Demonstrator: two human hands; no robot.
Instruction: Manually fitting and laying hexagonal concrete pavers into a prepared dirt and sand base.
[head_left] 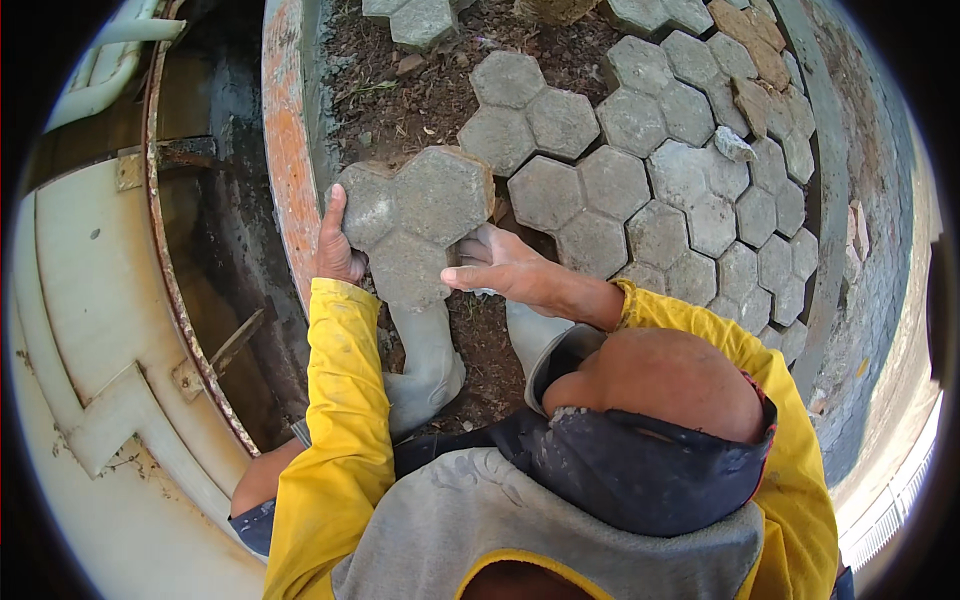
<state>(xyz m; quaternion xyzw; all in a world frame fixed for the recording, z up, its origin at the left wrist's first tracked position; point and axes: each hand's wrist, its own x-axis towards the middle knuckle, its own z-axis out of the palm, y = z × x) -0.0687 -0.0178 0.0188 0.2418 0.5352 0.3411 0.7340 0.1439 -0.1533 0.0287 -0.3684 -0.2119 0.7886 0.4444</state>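
While left hand (342,238) and right hand (500,266) clamp its sides, three-lobed paving block (408,215) sits left of laid blocks (612,184), one lobe bodyward, two away; long axis unclear.

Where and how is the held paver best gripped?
Likely by opposite sides of the paver: left hand from the left, on the left lobe's edge; right hand from the right, at the notch below the upper-right lobe. It is broad, and that notch offers finger room.
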